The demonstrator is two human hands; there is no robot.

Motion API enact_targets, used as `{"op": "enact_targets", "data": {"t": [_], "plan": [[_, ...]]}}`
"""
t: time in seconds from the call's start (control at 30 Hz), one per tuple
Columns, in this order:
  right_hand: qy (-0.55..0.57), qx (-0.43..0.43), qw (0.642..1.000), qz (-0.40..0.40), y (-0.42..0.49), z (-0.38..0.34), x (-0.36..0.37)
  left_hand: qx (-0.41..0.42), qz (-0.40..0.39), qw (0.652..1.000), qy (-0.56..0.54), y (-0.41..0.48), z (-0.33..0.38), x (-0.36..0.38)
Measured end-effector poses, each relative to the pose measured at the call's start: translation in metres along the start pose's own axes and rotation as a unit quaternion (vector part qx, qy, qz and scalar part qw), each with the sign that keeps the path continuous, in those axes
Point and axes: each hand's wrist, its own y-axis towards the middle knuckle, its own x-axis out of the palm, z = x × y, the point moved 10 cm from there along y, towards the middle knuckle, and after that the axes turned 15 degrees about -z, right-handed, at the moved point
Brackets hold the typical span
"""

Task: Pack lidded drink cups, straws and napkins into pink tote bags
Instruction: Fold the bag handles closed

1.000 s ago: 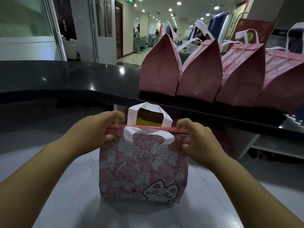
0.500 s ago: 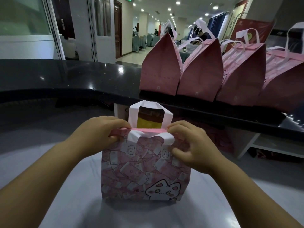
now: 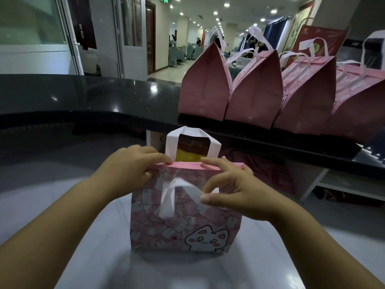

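Since the earlier frame, our right hand [image 3: 233, 190] has dropped from the bag's rim toward the near white handle [image 3: 179, 192], which is now blurred and hangs down the front. From the head camera, the pink tote bag [image 3: 166, 226] stands upright on the white table [image 3: 104, 257]. Our left hand [image 3: 129, 170] pinches its top edge. Our right hand's fingers are spread and curved, the thumb at the handle; we cannot tell whether it grips. The far handle [image 3: 193, 140] stands upright. More pink bags [image 3: 250, 97] line the black counter [image 3: 83, 97] behind.
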Motion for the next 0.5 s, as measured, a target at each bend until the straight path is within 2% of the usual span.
{"op": "enact_targets", "data": {"t": [0.13, 0.27, 0.33, 0.5], "plan": [[0.06, -0.021, 0.991, 0.121, -0.002, 0.016, -0.016, 0.03, 0.018, 0.999, 0.041, -0.007, 0.007, 0.0], [0.006, -0.008, 0.969, 0.246, -0.014, 0.027, -0.036, 0.037, 0.025, 0.998, 0.049, -0.011, 0.008, 0.001], [-0.004, -0.005, 0.967, 0.253, -0.016, 0.03, -0.041, 0.023, 0.035, 0.999, 0.024, -0.011, 0.004, 0.0], [0.04, -0.016, 0.978, 0.205, -0.015, 0.034, -0.04, 0.004, 0.03, 0.999, 0.016, -0.009, 0.001, -0.002]]}}
